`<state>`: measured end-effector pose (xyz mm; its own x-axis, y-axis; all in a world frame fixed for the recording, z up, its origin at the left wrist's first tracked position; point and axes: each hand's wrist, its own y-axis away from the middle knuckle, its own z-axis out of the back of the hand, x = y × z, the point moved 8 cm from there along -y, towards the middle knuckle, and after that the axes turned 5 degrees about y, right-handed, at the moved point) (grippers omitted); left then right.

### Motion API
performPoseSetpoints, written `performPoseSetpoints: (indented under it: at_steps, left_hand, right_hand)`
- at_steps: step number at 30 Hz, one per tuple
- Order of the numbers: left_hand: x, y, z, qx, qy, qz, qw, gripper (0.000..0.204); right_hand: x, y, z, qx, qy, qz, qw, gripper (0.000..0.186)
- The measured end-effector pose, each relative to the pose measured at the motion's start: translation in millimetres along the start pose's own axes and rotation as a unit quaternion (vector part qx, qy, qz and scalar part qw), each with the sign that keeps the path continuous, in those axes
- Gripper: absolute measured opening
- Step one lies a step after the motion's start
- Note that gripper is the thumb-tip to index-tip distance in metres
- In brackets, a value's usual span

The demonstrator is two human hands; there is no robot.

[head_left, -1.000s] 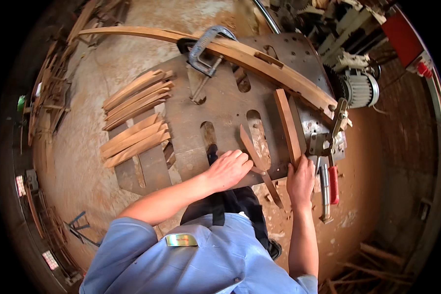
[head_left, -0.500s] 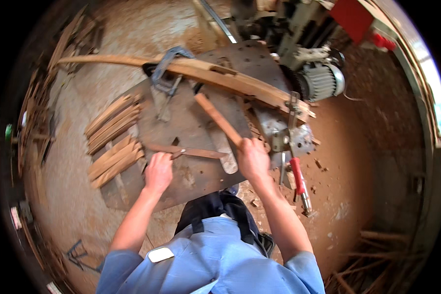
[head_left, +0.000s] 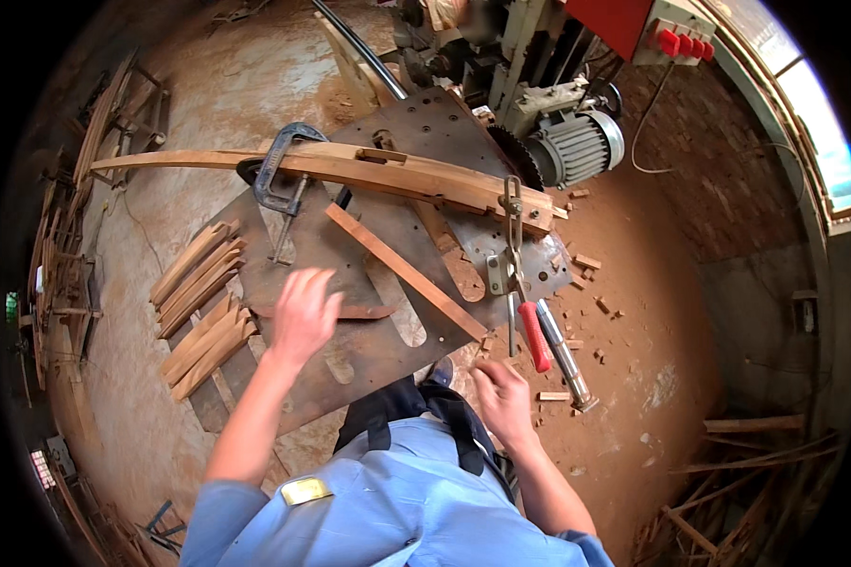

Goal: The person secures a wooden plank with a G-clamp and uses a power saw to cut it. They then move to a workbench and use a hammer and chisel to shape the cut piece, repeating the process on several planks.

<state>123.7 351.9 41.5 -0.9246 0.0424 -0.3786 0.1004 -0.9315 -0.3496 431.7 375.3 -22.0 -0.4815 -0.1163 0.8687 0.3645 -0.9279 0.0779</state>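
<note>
In the head view, the left hand (head_left: 304,314) is hovering open with fingers spread over the dark metal tabletop (head_left: 350,350), its fingertips just above a thin curved wooden strip (head_left: 350,311) that is lying flat on the plate; whether they are touching it is hard to say. The right hand (head_left: 503,397) is hanging loosely open and holding nothing at the near edge of the tabletop, just below the lower end of a long straight wooden slat (head_left: 407,272) that is lying diagonally across the plate. A red-handled clamp (head_left: 535,335) is sticking out just beside that hand. Farther back, a long curved wooden beam (head_left: 350,170) is sitting clamped to the tabletop by a blue C-clamp (head_left: 276,175). Two stacks of wooden strips (head_left: 201,312) are resting on the left side, near the left hand. An electric motor (head_left: 577,146) is standing behind the beam.
</note>
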Motion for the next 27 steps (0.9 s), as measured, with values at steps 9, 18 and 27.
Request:
performPoseSetpoints:
  at_steps: [9,18,27]
  left_hand:
    - [-43,-157,-125,0.153,0.027,-0.146,0.977,0.068]
    - [-32,-215,-196,0.236,0.028,-0.150,0.960,0.084]
    - [-38,-222,-198,0.199,-0.005,-0.158,0.967,0.067]
  right_hand:
    - [-125,43,-3,-0.033,-0.210,-0.314,0.926,0.024]
    - [-132,14,-45,-0.070,-0.472,-0.395,0.785,0.032]
    - [-135,27,-37,-0.016,-0.542,-0.339,0.769,0.054]
